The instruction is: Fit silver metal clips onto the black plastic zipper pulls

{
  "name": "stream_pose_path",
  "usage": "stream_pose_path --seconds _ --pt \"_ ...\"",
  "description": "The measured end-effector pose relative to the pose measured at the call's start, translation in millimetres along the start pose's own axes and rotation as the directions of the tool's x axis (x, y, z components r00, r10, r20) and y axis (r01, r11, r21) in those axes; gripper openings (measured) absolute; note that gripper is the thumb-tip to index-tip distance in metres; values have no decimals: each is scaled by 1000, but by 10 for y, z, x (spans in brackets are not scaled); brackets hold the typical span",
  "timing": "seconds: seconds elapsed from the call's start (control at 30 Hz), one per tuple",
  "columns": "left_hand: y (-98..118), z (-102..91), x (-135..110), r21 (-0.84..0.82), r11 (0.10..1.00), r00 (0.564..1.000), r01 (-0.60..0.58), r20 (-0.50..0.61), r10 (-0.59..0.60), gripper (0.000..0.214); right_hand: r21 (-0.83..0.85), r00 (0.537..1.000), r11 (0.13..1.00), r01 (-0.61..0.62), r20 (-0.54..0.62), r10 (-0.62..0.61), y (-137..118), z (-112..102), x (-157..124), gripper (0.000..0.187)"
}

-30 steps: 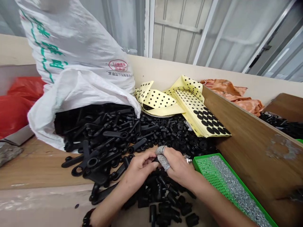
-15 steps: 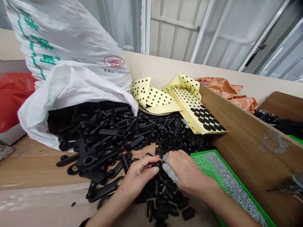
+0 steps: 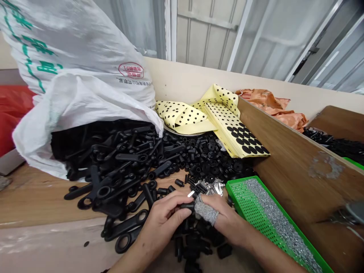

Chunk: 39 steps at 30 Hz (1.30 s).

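One black part (image 3: 187, 206): held above loose black pieces (image 3: 196, 242), pinched between thumb and forefinger of my left hand (image 3: 168, 213), its other end gripped in my grey-wrapped right hand (image 3: 220, 214). One green tray (image 3: 247, 206): metal bits inside, near my right forearm.

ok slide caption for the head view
Both hands hold a small black part beside a green tray of small metal pieces.

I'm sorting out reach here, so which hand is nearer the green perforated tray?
Right. The right hand is just to the left of the green perforated tray; the left hand is farther left, on the right hand's other side.
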<state>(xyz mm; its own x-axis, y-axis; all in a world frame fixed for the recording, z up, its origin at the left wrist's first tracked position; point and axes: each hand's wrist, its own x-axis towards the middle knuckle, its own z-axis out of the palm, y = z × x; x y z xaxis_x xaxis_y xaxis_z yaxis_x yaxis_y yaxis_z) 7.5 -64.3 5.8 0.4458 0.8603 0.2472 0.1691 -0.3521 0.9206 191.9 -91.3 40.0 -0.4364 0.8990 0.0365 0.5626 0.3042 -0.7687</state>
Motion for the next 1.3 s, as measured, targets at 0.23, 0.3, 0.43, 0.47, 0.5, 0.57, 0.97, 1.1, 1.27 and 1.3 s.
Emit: stream_pose_path --seconds 0.23,0.3,0.43,0.47,0.5,0.57,0.97,1.1,1.27,1.3 --pt "4 67 -74 64 998 994 -24 -101 30 17 -213 989 970 115 -62 -131 52 146 -53 13" --pt "-26 83 -56 -5 996 992 90 -90 -90 16 -343 972 920 188 -68 -223 110 179 -58 10" --pt "-103 103 -44 -85 972 975 221 26 -219 23 -520 954 818 246 -22 -300 210 191 -45 9" --pt "-109 106 -50 -76 972 974 224 40 -221 23 -545 953 800 249 -11 -304 218 186 -41 9" --pt "-105 107 -59 -56 975 977 214 34 -212 22 -555 951 793 252 -9 -308 217 181 -39 8" --pt "-77 106 -78 5 989 989 147 -8 -147 18 -501 954 829 248 -21 -298 188 175 -45 9" --pt "-9 16 -159 268 936 966 -229 -57 252 25 219 995 976 -3 -101 26 98 258 -51 20" --pt "32 -14 -207 130 991 997 41 -68 -32 26 154 997 986 68 -43 -62 -42 117 -7 22" --pt "66 -8 -194 35 986 983 165 -84 -161 19 -77 987 984 159 -24 -161 -81 79 -13 14" --pt "68 -4 -188 41 988 986 149 -82 -146 18 -74 988 986 150 -18 -152 -62 95 -21 14"
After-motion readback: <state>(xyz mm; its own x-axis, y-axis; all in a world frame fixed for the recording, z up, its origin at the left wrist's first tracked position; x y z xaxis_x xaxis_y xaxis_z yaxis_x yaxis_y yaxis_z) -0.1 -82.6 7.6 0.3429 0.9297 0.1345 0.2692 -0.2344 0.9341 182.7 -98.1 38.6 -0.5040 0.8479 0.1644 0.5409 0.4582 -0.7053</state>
